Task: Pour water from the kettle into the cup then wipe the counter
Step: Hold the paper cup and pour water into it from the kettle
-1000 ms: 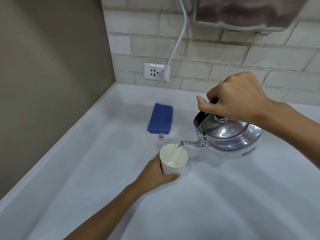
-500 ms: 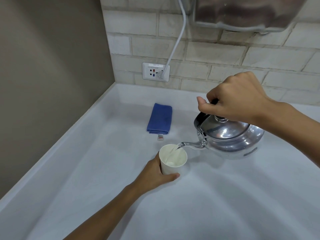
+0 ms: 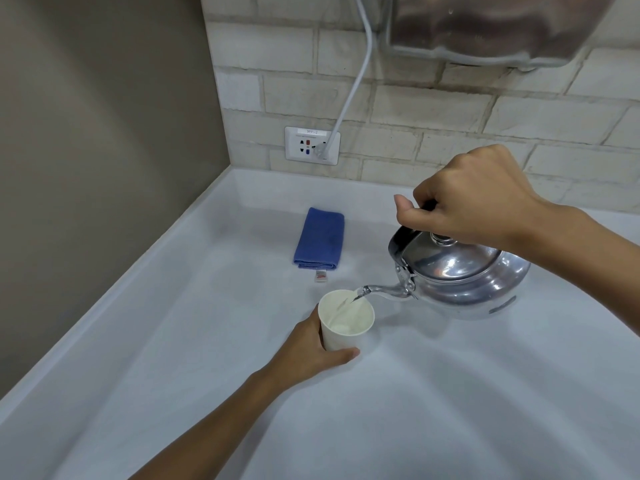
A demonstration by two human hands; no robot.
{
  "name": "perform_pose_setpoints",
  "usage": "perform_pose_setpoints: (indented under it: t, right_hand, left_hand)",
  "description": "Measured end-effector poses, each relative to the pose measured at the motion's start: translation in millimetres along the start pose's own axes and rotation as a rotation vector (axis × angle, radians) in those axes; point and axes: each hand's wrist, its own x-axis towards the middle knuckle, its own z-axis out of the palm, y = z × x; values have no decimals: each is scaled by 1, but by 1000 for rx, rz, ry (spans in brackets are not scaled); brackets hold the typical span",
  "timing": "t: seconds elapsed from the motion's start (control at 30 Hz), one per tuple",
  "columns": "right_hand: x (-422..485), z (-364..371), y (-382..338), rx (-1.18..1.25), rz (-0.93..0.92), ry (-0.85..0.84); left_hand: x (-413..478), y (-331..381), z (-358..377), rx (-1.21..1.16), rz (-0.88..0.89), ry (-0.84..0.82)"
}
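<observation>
A shiny metal kettle (image 3: 464, 275) is tilted to the left above the white counter (image 3: 415, 410), held by its black handle in my right hand (image 3: 464, 199). A thin stream of water runs from its spout into a white paper cup (image 3: 344, 320) that stands on the counter. My left hand (image 3: 311, 351) is wrapped around the cup's left and front side. A little water lies in the cup's bottom. A folded blue cloth (image 3: 320, 239) lies flat on the counter behind the cup, a small white tag at its near edge.
A brown wall (image 3: 86, 168) runs along the counter's left edge, a brick wall (image 3: 450, 116) along the back. A white socket (image 3: 311, 145) holds a white cable that rises toward a steel appliance (image 3: 485, 26) mounted overhead.
Hands, kettle and cup have stayed almost in place. Water keeps flowing from the spout into the cup.
</observation>
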Motion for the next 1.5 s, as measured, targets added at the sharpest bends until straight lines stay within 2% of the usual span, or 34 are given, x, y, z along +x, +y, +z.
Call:
perform_pose_setpoints:
  t: [0.77, 1.5]
  right_hand:
    - [3, -4, 1, -40, -5, -53]
    - [4, -8, 7, -77, -11, -20]
  left_hand:
    - [0, 1, 0, 21, -3, 6]
    - [0, 0, 0, 30, -15, 5]
